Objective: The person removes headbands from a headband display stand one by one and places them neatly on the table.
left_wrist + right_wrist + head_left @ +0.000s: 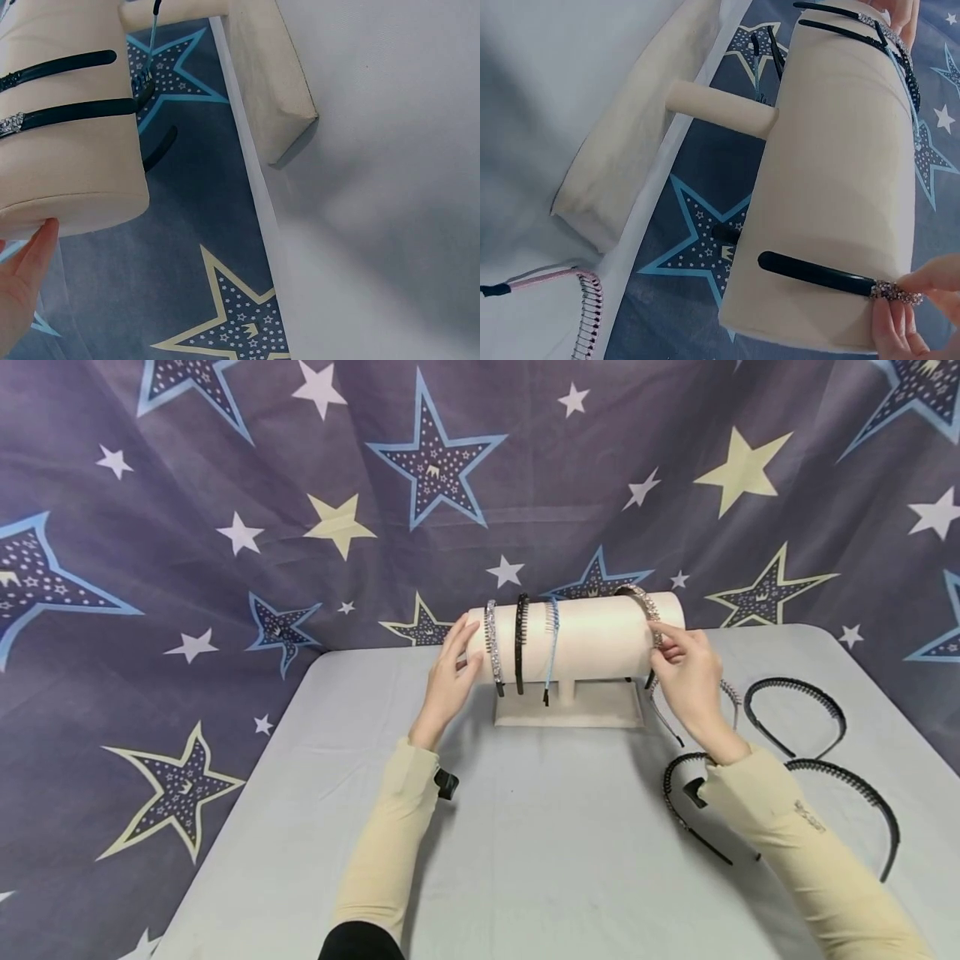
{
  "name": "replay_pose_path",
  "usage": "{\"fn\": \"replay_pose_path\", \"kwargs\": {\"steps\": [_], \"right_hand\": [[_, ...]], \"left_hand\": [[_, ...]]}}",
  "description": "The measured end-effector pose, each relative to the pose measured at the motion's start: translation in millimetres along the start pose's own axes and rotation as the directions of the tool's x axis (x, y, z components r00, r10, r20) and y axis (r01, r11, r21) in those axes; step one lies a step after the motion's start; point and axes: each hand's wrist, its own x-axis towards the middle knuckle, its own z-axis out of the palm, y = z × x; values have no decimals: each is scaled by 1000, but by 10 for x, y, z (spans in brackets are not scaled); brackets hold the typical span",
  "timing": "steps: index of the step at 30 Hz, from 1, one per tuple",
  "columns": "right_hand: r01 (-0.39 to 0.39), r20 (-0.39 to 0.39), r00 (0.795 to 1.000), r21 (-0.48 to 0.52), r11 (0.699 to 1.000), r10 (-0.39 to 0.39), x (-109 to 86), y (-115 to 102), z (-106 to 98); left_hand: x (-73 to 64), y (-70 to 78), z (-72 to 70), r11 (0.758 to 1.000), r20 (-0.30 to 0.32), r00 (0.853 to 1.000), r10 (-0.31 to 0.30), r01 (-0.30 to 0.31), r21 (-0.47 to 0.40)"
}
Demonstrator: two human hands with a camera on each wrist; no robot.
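A cream cylindrical headband stand (600,639) carries several headbands. My right hand (686,677) pinches a glittery, rhinestone-covered headband (896,292) near the cylinder's right end; its black end lies along the front of the roll. At the opposite end, my left hand (452,681) rests against the roll with fingers extended, its fingertips on the end face in the left wrist view. Beside it sit a silver sparkly headband (492,639), a black toothed headband (520,639) and a thin blue headband (553,635).
Right of the stand's base (570,716), several headbands lie on the grey-covered table (487,860): a thin pinkish one (555,276), a black toothed one (836,706), a larger black one (888,814) and a dark one (667,785) under the right wrist. A star-patterned cloth (517,468) hangs behind.
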Motion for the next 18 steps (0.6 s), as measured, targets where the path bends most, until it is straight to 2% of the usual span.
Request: {"fn": "replay_pose_path", "kwargs": {"steps": [8,18], "right_hand": [[-2,-7,1000,-2,1000,2,-7,28,-20],[44,4,999,34,998,-44,-28,60,3]], "left_hand": [[-2,-6,1,1000,6,1000,-3,3,-15],[0,3,3,1000,5,1000,-7,7,-5]]}}
